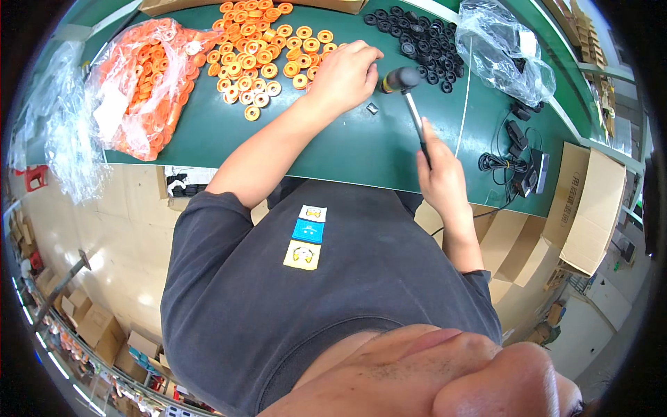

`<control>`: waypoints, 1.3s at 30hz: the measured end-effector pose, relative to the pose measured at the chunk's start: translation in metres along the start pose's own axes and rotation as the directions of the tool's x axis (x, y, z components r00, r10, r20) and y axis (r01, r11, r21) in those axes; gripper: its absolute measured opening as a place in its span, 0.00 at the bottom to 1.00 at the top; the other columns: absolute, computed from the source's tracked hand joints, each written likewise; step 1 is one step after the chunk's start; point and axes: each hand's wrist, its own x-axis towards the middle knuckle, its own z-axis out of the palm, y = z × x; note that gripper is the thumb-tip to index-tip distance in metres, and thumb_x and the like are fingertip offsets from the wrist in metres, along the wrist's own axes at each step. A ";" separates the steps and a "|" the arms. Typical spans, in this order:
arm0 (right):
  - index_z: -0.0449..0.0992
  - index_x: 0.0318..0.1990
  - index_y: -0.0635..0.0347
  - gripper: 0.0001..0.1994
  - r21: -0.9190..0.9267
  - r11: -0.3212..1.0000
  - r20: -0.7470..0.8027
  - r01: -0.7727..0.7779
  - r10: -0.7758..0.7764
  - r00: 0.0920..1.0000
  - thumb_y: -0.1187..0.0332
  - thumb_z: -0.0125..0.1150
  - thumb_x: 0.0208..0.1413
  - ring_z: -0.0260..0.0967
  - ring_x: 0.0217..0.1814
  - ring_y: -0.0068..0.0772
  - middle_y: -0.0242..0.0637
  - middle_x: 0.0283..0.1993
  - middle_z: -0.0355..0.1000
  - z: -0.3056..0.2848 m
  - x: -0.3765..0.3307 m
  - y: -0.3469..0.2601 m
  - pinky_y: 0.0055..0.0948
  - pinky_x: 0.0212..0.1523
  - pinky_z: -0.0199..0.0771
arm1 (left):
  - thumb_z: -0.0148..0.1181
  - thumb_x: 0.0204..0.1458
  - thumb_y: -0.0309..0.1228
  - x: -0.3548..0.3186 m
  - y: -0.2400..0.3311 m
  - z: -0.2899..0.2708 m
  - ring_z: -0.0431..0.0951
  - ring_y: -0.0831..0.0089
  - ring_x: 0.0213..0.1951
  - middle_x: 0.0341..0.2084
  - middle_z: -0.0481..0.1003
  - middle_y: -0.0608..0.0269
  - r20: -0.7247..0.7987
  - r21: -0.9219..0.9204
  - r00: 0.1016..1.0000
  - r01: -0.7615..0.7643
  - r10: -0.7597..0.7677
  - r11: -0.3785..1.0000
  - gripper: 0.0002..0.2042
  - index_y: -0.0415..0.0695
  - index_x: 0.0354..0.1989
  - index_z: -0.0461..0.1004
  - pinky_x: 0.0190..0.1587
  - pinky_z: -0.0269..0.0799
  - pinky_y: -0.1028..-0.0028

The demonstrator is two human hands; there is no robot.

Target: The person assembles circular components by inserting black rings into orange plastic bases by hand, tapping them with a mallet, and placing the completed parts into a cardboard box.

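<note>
My right hand (pixel 442 167) is closed around the dark grip of a mallet (pixel 415 115). Its shaft slants up and left to a black and yellow mallet head (pixel 401 80) over the green table. Just left of that head, my left hand (pixel 347 75) is bent down at the table, thumb and forefinger curled toward each other. Whatever lies under its fingers is hidden. A small dark diamond-shaped piece (pixel 373 108) rests below the two. Many orange wheels (pixel 250 59) lie loose beyond my left forearm. Black round parts (pixel 424 43) are heaped behind the mallet.
A clear bag of orange wheels (pixel 149 83) sits at the table's left, beside crumpled plastic (pixel 69 132). Another clear bag (pixel 504 52) lies at the back right. Coiled black cable (pixel 501 163) and dark devices occupy the right corner. An open cardboard box (pixel 580 208) stands beyond it.
</note>
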 end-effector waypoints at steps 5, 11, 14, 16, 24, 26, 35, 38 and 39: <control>0.63 0.68 0.58 0.28 -0.061 0.993 0.078 -0.100 0.105 0.991 0.75 0.57 0.58 0.74 0.43 0.57 0.52 0.42 0.75 0.004 0.003 0.003 0.45 0.44 0.75 | 0.56 0.51 0.24 -0.002 -0.002 0.000 0.79 0.55 0.40 0.35 0.78 0.55 0.003 0.037 1.000 0.002 -0.002 0.999 0.09 0.41 0.40 0.79 0.43 0.76 0.61; 0.63 0.68 0.58 0.28 0.073 0.985 -0.038 -0.154 0.157 0.987 0.75 0.57 0.59 0.75 0.49 0.55 0.55 0.48 0.75 0.009 -0.005 0.004 0.41 0.49 0.74 | 0.55 0.48 0.22 -0.001 -0.002 0.002 0.78 0.54 0.41 0.36 0.77 0.54 0.007 0.042 1.000 -0.014 0.014 0.999 0.12 0.40 0.41 0.78 0.44 0.75 0.61; 0.63 0.68 0.59 0.28 0.110 0.978 -0.044 -0.180 0.185 0.982 0.75 0.57 0.59 0.74 0.51 0.56 0.56 0.50 0.74 0.014 -0.009 0.011 0.40 0.51 0.74 | 0.56 0.47 0.22 0.000 0.004 0.000 0.78 0.54 0.42 0.38 0.77 0.52 0.058 0.057 0.997 -0.051 0.048 0.997 0.14 0.39 0.44 0.77 0.46 0.75 0.61; 0.63 0.68 0.59 0.27 0.128 0.979 -0.069 -0.159 0.169 0.983 0.74 0.57 0.59 0.74 0.52 0.56 0.56 0.51 0.74 0.017 -0.011 0.014 0.40 0.52 0.73 | 0.57 0.47 0.23 -0.001 0.005 0.003 0.77 0.53 0.43 0.39 0.77 0.52 0.092 0.046 0.993 -0.074 0.069 0.996 0.17 0.39 0.48 0.74 0.47 0.74 0.60; 0.62 0.68 0.63 0.26 0.455 0.815 -0.028 -0.360 0.417 0.908 0.75 0.55 0.62 0.75 0.44 0.34 0.48 0.49 0.76 0.016 -0.025 0.031 0.32 0.50 0.74 | 0.65 0.46 0.28 -0.008 0.015 0.014 0.77 0.55 0.45 0.42 0.77 0.53 0.208 0.051 0.975 -0.095 0.083 0.994 0.34 0.38 0.64 0.62 0.51 0.73 0.60; 0.62 0.69 0.62 0.26 0.486 0.771 0.041 -0.412 0.450 0.892 0.74 0.55 0.62 0.70 0.31 0.22 0.39 0.41 0.75 0.011 -0.028 0.035 0.24 0.37 0.74 | 0.65 0.46 0.27 -0.008 0.013 0.014 0.77 0.56 0.45 0.41 0.77 0.54 0.226 0.047 0.972 -0.077 0.065 0.996 0.33 0.38 0.64 0.62 0.50 0.73 0.61; 0.51 0.71 0.68 0.31 0.886 0.368 0.009 -0.282 0.596 0.803 0.77 0.53 0.61 0.63 0.19 0.19 0.37 0.37 0.72 0.004 -0.051 0.081 0.18 0.19 0.63 | 0.65 0.47 0.25 -0.003 0.022 0.005 0.80 0.62 0.42 0.40 0.78 0.57 0.170 -0.055 0.983 -0.061 0.070 0.997 0.33 0.41 0.64 0.61 0.47 0.76 0.65; 0.53 0.70 0.69 0.31 0.863 0.414 -0.029 -0.288 0.612 0.791 0.76 0.54 0.60 0.65 0.22 0.19 0.37 0.38 0.74 0.000 -0.055 0.107 0.19 0.23 0.66 | 0.65 0.46 0.23 -0.002 0.021 0.005 0.80 0.63 0.42 0.41 0.78 0.57 0.092 -0.081 0.983 -0.150 0.157 0.985 0.34 0.43 0.65 0.61 0.47 0.76 0.66; 0.54 0.70 0.70 0.31 0.847 0.444 -0.031 -0.291 0.588 0.808 0.76 0.54 0.59 0.65 0.25 0.19 0.37 0.39 0.74 -0.003 -0.054 0.116 0.18 0.27 0.67 | 0.65 0.46 0.22 0.000 0.021 0.004 0.80 0.63 0.42 0.41 0.78 0.57 0.051 -0.080 0.976 -0.205 0.210 0.975 0.35 0.44 0.65 0.60 0.47 0.76 0.66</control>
